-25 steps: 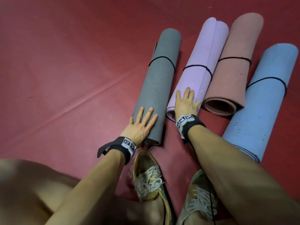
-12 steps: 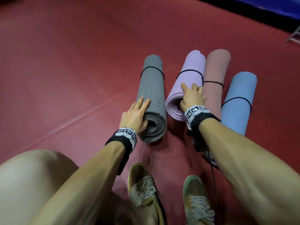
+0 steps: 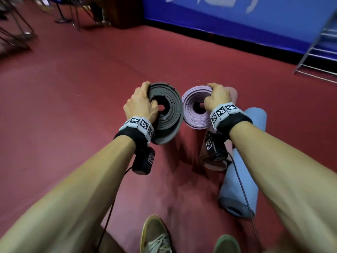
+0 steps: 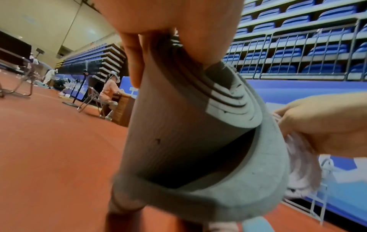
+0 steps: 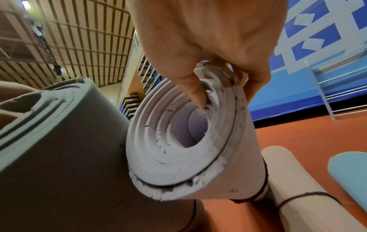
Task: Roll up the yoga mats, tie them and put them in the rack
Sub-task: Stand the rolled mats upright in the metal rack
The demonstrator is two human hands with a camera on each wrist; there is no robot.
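Since a second ago, when both palms lay flat on mats lying on the floor, the grey and lilac rolls have been tipped up by their near ends, so their spiral ends now face the head camera. The red floor [image 3: 76,99] fills most of the view, with a blue barrier [image 3: 237,21] along the far side and the legs of a metal rack [image 3: 317,57] at the far right. The blue mat [image 3: 240,176] lies flat on the floor at the right, near the person's right forearm, with the pink mat [image 3: 209,161] just beside it and largely hidden behind the right wrist. The grey mat [image 3: 167,114] is raised at its near end, and the left hand [image 3: 140,105] grips that end, thumb tucked inside the spiral and fingers curled over the outer rim. Just beside it, the lilac mat [image 3: 193,114] is raised the same way; the right hand [image 3: 218,98] grips its upper edge, and in the right wrist view one finger presses into the inner coils while the others wrap the outside. A thin black tie [image 5: 262,186] circles the lilac roll further down. Two shoes [image 3: 155,236] show at the bottom edge.
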